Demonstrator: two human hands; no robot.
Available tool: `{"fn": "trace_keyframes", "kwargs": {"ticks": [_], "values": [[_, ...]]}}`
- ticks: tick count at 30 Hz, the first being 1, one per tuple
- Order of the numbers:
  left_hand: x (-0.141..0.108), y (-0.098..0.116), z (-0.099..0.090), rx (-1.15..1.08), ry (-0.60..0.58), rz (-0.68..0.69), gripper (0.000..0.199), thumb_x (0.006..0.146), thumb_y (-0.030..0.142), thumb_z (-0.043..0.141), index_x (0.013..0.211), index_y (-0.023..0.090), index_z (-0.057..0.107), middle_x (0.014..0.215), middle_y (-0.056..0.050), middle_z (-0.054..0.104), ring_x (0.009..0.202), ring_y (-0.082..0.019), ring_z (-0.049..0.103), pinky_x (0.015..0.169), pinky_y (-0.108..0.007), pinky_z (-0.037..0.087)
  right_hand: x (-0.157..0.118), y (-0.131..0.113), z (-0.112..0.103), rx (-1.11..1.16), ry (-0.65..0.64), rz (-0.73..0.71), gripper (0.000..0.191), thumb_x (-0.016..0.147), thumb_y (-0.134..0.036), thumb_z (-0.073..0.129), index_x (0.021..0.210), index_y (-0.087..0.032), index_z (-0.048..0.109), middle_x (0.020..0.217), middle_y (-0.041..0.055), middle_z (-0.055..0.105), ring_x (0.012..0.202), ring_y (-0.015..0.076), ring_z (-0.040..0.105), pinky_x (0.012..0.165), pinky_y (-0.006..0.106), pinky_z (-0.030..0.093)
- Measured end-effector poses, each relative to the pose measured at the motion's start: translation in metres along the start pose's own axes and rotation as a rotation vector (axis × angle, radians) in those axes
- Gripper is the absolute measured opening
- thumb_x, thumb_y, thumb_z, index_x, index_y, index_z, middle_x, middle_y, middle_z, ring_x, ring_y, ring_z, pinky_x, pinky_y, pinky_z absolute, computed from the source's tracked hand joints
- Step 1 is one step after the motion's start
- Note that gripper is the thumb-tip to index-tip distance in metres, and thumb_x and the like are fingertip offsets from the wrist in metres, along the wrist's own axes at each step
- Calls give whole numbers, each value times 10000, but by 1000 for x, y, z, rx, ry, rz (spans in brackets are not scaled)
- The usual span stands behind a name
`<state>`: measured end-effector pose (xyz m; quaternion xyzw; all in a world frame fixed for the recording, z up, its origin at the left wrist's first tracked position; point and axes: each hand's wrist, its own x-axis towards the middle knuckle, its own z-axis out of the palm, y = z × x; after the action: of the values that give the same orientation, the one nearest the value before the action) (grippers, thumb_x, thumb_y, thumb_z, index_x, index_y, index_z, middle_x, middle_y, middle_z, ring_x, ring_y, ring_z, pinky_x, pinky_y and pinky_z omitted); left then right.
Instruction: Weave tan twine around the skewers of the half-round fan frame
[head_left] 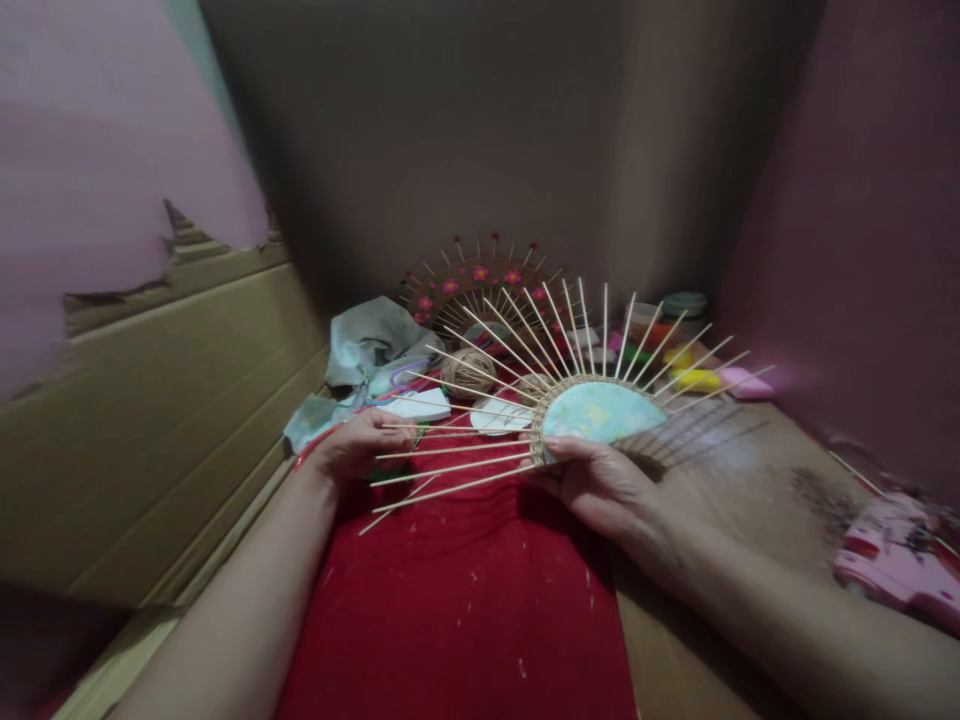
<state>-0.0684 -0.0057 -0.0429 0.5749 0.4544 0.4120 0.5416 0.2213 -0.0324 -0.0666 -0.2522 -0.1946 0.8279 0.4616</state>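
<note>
A half-round stick fan (600, 412) with a pale blue-green patterned centre is held above the red cloth. Thin wooden sticks radiate from its curved edge, where twine is woven between their bases. My right hand (607, 490) grips the lower left corner of the centre, thumb on the front face. My left hand (371, 445) is curled by the outer tips of the left-hand sticks; whether it pinches a stick or a strand is hidden. One loose stick (397, 505) lies slanted beneath the lowest spokes.
Behind stands a finished-looking fan (480, 275) with pink flowers. A twine ball (469, 372), a grey plastic bag (379, 340) and yellow packets (694, 375) lie on the red cloth (465, 620) and board. Cardboard (172, 420) walls the left; a pink toy car (896, 560) sits right.
</note>
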Motion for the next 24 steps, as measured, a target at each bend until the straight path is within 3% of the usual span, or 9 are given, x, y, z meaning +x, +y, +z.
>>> {"fn": "trace_keyframes", "kwargs": {"ticks": [7, 13, 18, 24], "values": [[-2, -2, -8, 6, -86, -6, 164, 507, 212, 724, 454, 122, 597, 492, -50, 494, 476, -120, 435, 402, -226, 338, 1, 0, -1, 44, -19, 5, 182, 614, -26, 590, 749, -147, 602, 690, 26, 604, 687, 154, 540, 734, 331, 469], [-7, 3, -9, -83, -84, 32, 157, 463, 236, 749, 497, 125, 642, 560, -51, 501, 494, -116, 444, 411, -227, 338, 1, -1, 1, 69, 4, 14, 163, 616, -23, 575, 719, -149, 591, 663, 20, 595, 670, 145, 538, 741, 324, 462], [-8, 6, -7, -161, 43, 110, 231, 427, 255, 778, 481, 129, 592, 559, -20, 474, 508, -101, 454, 443, -216, 348, 1, -1, 2, 48, 24, 10, 169, 601, -31, 583, 710, -158, 600, 709, 36, 603, 706, 155, 539, 746, 319, 461], [-1, 3, -4, -113, 232, 72, 216, 559, 265, 735, 604, 123, 578, 511, 22, 431, 408, -47, 359, 389, -176, 268, 0, -1, 0, 62, -3, 21, 168, 601, -21, 593, 700, -158, 596, 672, 17, 595, 671, 147, 526, 717, 313, 456]]}}
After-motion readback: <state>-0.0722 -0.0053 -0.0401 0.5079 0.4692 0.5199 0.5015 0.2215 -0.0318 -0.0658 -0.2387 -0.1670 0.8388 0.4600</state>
